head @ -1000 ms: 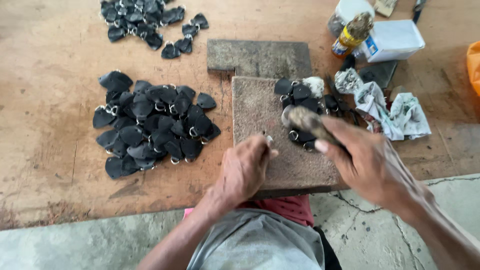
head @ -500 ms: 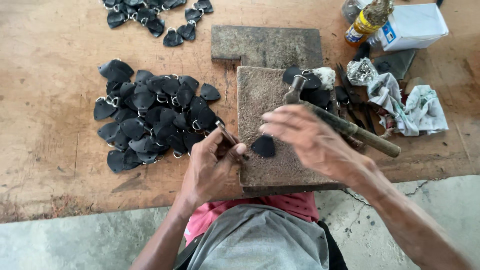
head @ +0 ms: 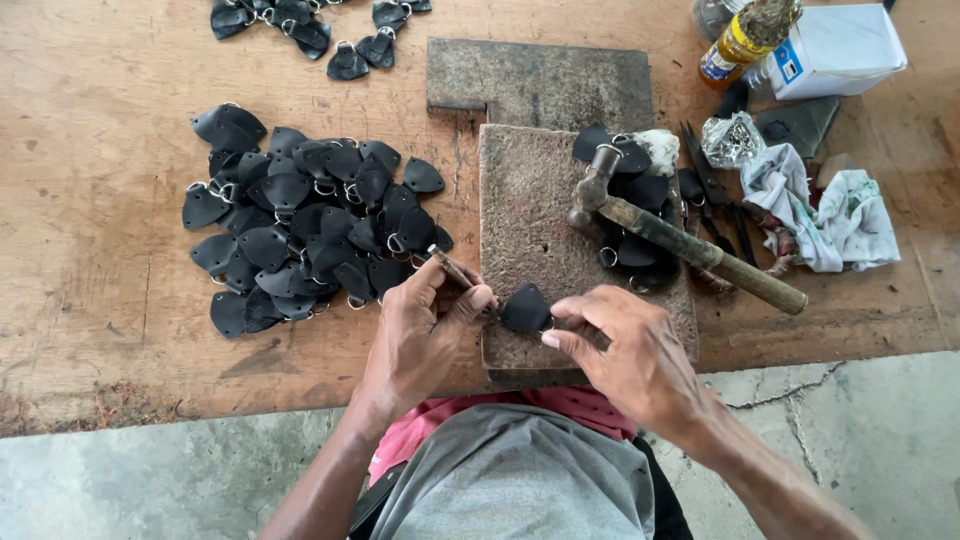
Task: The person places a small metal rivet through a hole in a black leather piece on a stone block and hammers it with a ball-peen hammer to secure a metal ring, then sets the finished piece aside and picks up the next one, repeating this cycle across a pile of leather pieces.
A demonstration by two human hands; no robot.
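My left hand (head: 425, 325) grips a thin metal punch (head: 455, 270) angled toward a black shield-shaped leather piece (head: 524, 308). My right hand (head: 625, 350) pinches that piece by its metal ring at the near edge of the worn stone block (head: 525, 220). A hammer (head: 680, 240) with a wooden handle lies on the block, resting across a small heap of black leather pieces (head: 635, 215). No hand touches the hammer.
A big pile of black leather pieces with rings (head: 300, 225) lies left of the block, and another pile (head: 300, 25) at the top edge. A flat stone slab (head: 540, 80), a bottle (head: 740, 40), a white box (head: 835, 45), rags (head: 830, 215) and scissors (head: 710, 190) sit right.
My right hand has laid the hammer down on the block and moved onto the leather piece. My left hand has stayed by the piece with the punch.
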